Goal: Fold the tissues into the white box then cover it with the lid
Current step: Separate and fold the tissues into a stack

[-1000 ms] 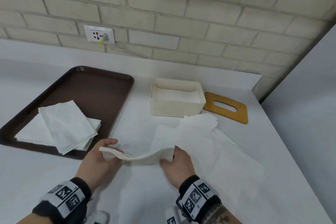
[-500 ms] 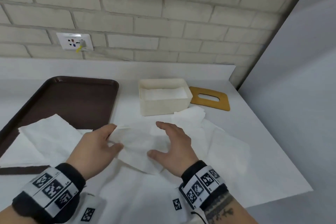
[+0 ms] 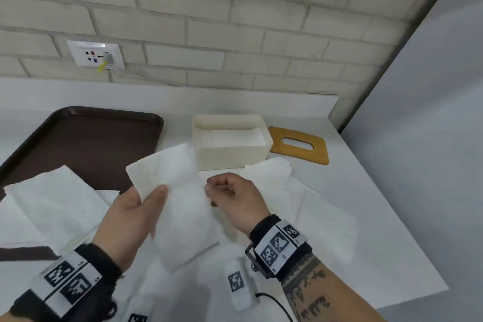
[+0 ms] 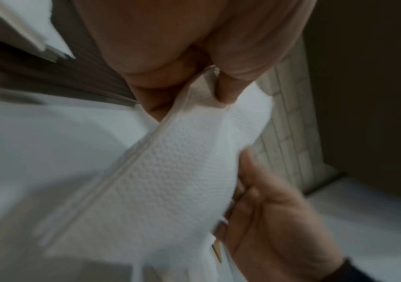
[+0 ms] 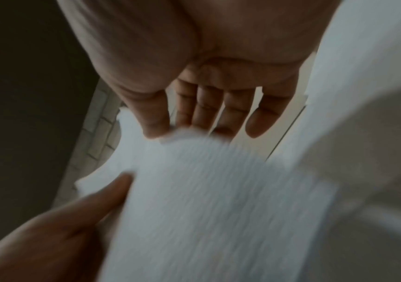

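Tissue (image 3: 180,206), flat on the counter before, is now lifted, pinched by the left hand (image 3: 130,219) and the right hand (image 3: 235,198); the white box (image 3: 230,157) stands just beyond.

Left hand (image 4: 194,57) pinches folded tissue (image 4: 165,181) (right hand (image 4: 274,219) beside).

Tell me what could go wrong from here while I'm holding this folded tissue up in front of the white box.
The folded tissue is pinched near one edge by the left hand, while the right hand seems barely on it, so the fold could fall open. The white box already holds tissue, so pushing this one in may rumple it. Loose tissues lie against the box's front and could get dragged along.
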A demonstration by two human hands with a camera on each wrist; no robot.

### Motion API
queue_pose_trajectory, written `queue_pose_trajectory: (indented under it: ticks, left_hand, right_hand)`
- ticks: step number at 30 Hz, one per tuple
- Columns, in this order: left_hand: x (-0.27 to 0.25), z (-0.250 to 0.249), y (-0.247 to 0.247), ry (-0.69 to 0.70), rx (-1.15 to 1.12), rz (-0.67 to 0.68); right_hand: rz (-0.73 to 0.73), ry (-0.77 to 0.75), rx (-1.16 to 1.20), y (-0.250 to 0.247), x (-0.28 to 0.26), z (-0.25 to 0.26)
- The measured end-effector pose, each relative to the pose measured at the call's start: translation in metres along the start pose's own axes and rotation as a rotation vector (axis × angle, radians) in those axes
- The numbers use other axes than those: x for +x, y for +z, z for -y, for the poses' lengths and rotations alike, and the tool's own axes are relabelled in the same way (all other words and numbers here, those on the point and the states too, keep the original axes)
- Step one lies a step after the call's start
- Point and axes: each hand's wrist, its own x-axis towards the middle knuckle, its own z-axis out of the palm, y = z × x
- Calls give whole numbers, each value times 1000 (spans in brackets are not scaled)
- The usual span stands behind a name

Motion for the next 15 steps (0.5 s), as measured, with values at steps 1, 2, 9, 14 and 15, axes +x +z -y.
queue_pose_trajectory:
  ticks: [1,2,9,14,15]
  left_hand:
    - [3,0,-2,-8,-9,-19]
    - [7,2,-3,-14,-13,-43]
    - [18,5,6,-49,1,-142]
    - [21,3,21,-37,-22,-193]
    - [22,4,23,-38,-35,-199]
  right_hand:
    - [-33,8,-112,-12,15,-5]
    - [-44,38,-288,-25,29,-9]
    - [258,169,-1083,-69,78,-41]
    - [190,80,-949,-76,86,-53]
    - [187,58,-953,-75,86,-54]
